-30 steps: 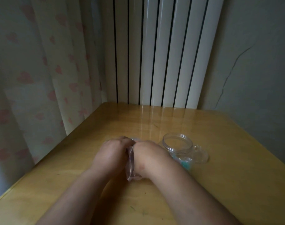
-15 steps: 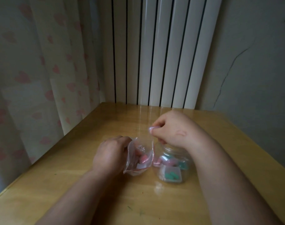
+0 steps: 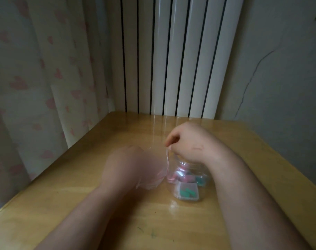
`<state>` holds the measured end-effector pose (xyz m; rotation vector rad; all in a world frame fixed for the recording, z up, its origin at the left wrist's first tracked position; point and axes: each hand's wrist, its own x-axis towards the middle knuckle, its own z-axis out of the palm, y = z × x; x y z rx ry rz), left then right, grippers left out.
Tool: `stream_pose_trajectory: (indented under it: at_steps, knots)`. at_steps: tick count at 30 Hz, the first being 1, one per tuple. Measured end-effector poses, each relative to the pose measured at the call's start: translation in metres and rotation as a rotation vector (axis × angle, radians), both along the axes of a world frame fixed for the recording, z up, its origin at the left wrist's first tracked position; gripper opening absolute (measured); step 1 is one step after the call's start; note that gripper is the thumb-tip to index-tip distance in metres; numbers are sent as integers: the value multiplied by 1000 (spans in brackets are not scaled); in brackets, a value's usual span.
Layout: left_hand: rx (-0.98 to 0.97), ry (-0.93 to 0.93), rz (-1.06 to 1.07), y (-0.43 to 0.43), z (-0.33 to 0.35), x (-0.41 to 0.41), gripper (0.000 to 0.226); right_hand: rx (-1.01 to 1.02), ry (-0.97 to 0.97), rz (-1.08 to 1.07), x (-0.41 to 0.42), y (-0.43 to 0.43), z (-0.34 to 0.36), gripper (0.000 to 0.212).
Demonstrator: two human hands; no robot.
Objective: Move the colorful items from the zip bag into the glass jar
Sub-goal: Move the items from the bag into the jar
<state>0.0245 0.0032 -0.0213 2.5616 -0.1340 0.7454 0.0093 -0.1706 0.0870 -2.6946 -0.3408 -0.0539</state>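
The glass jar (image 3: 188, 186) stands on the wooden table (image 3: 243, 177), holding several pink and green items, some of them in small clear boxes. My left hand (image 3: 123, 168) is blurred and grips the clear zip bag (image 3: 156, 171) just left of the jar. The plastic lies partly across that hand. My right hand (image 3: 187, 143) hovers over the jar's mouth and hides it. Its fingers are pinched together at the bag's upper edge. I cannot make out what is inside the bag.
A white ribbed radiator (image 3: 175, 56) stands behind the table's far edge. A curtain with pink hearts (image 3: 42, 83) hangs along the left side. A grey cracked wall (image 3: 279, 69) is at the right.
A second ago both hands were closed on the bag beside the jar. My right hand then rose over the jar with a pink item. Now its fingers are at the bag's edge, and my left hand has shifted.
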Motion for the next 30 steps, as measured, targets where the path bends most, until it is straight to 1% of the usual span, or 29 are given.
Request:
stream_pose_trajectory:
  at_steps: [1,3,5,8,13,15,17,19,21,22,25,27,29,30]
  knots:
    - [-33,33,-15,-1,0,0,18,17,24,33,-1,10,-4,22]
    - [-96,121,-32,-2,1,-1,19,-25,28,33,4,26,-12,31]
    - [-106,157,-33,-2,1,-1,18,-117,50,11,10,36,-16,31]
    - [-127,174,-40,-3,3,-2,15,-210,36,51,14,48,-14,30]
    - [-189,179,-57,-2,7,-5,15,-353,236,86,9,62,-19,35]
    - [-206,188,-51,-1,6,-5,14,-404,265,142,3,68,-32,36]
    - [-212,195,-53,-1,5,-2,15,-397,260,137,1,74,-50,43]
    - [-214,194,-62,1,4,0,12,-307,207,64,2,77,-66,48]
    - [-209,202,-58,1,4,2,10,-205,160,-2,0,78,-76,42]
    - [-211,204,-57,2,3,2,10,-190,150,-17,0,78,-80,41]
    - [-204,209,-63,3,2,2,8,-221,157,-1,3,79,-81,44]
    - [-189,213,-66,3,1,2,6,-260,214,50,7,79,-74,51]
    - [-193,212,-69,3,1,3,5,-236,247,51,12,78,-73,58]
    - [-195,211,-72,3,0,3,5,-216,259,33,13,77,-75,57]
